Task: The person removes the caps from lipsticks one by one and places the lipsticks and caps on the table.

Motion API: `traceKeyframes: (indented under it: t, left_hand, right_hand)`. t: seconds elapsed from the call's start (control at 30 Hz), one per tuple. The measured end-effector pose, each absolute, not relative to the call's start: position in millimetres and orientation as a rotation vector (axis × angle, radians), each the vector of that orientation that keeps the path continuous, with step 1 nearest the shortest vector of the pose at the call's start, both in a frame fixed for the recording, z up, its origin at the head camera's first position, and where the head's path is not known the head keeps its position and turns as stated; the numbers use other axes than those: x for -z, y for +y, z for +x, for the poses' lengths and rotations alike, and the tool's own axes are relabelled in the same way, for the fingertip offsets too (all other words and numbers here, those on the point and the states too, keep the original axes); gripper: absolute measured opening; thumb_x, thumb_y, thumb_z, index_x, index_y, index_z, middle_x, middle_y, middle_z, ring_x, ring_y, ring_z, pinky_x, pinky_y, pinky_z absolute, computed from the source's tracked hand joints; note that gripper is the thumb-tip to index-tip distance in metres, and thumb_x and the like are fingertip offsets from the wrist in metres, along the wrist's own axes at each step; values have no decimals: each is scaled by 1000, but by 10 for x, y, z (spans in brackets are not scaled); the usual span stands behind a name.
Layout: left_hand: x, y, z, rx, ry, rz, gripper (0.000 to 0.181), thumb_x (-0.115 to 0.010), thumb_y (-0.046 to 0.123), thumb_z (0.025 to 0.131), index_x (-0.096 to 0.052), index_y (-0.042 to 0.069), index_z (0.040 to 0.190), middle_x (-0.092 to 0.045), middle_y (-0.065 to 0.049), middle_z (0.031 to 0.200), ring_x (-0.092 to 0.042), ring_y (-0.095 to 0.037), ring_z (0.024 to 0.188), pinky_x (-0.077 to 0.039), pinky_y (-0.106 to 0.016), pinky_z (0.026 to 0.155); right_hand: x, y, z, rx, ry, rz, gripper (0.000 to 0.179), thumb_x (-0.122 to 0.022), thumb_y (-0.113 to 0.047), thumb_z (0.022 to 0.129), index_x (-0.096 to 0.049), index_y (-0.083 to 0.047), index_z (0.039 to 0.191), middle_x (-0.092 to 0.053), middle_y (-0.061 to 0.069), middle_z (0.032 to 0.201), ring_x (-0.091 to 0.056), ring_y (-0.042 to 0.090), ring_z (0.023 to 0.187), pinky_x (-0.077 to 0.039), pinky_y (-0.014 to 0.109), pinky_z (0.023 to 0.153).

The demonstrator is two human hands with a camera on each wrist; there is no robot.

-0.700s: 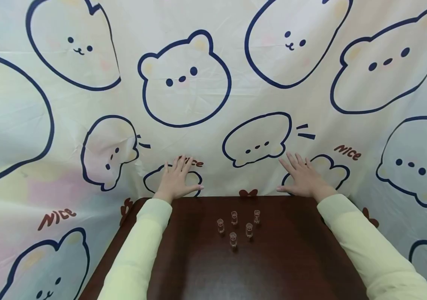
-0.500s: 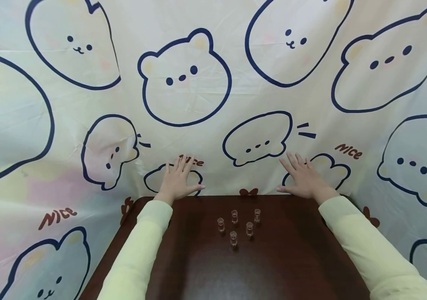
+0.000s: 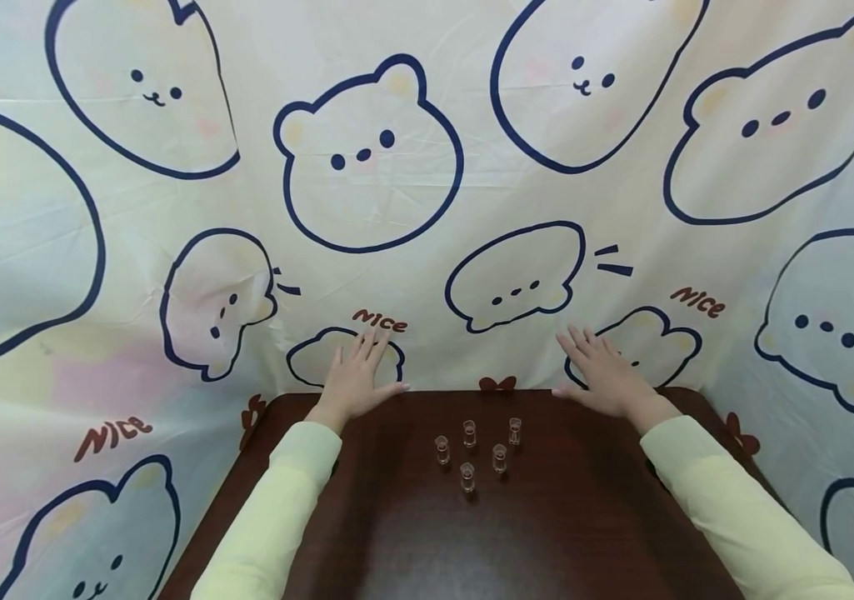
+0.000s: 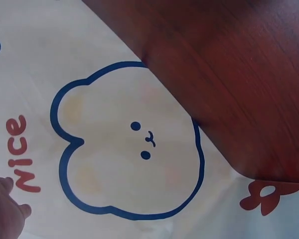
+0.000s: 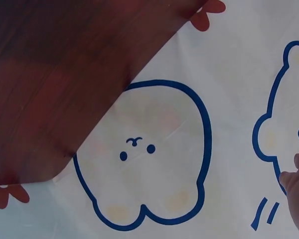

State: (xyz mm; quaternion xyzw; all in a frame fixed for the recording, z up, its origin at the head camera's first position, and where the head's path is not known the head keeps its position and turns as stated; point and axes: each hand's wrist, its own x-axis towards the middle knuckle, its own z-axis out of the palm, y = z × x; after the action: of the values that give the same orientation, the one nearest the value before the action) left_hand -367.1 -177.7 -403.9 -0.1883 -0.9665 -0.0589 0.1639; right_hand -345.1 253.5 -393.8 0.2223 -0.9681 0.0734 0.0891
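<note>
Several small clear glass cups stand upright on the dark brown table [image 3: 427, 542] in the head view. The front one [image 3: 467, 477] is nearest me, with another cup [image 3: 442, 450] to its left and one [image 3: 499, 458] to its right; two more, a middle cup [image 3: 469, 433] and a right cup [image 3: 515, 431], stand behind. My left hand [image 3: 355, 379] is held over the far left part of the table, fingers spread and straight, holding nothing. On the far right, my right hand [image 3: 606, 375] is likewise spread, apart from the cups.
A pale cloth [image 3: 367, 200] printed with blue-outlined cartoon animals hangs behind the table and along both sides. The table's far edge [image 3: 531, 392] runs close to it. Both wrist views show mostly this cloth and a table corner.
Both hands have dropped slightly toward the table, drawing back a little from the cloth. The cups stay where they were.
</note>
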Motion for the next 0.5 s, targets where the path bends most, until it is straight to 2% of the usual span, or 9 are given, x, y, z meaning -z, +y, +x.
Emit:
traceKeyframes:
  t: [0.1, 0.2, 0.27, 0.5]
  left_hand:
    - [4077, -1773, -3633, 211, -2752, -551, 95, -55, 68, 85, -18, 16, 156, -17, -14, 160, -14, -34, 145, -8, -63, 110]
    - [4113, -1770, -3589, 226, -2750, -565, 96, -54, 69, 85, -19, 16, 156, -17, -14, 160, -14, -34, 145, -9, -62, 111]
    - [4142, -1775, -3561, 229, -2747, -577, 96, -54, 70, 85, -21, 14, 156, -18, -14, 160, -15, -34, 145, -10, -60, 111]
    - [4264, -1796, -3488, 253, -2692, -606, 96, -58, 68, 83, -28, 10, 153, -29, -16, 156, -27, -36, 141, -17, -60, 110]
  right_hand:
    - [4015, 2520, -3431, -223, -2896, 648, 96, -49, -69, 88, -17, -10, 156, -12, 21, 159, -15, 49, 140, -19, 67, 105]
    - [4089, 2487, -3405, -262, -2885, 656, 91, -53, -62, 91, -18, -9, 155, -15, 22, 158, -17, 48, 140, -20, 67, 104]
    - [4134, 2457, -3387, -304, -2858, 683, 87, -58, -55, 92, -22, -7, 154, -20, 23, 157, -19, 46, 141, -20, 64, 107]
    - [4283, 2340, -3303, -413, -2791, 743, 76, -63, -46, 92, -34, -5, 150, -39, 19, 149, -38, 38, 134, -34, 55, 104]
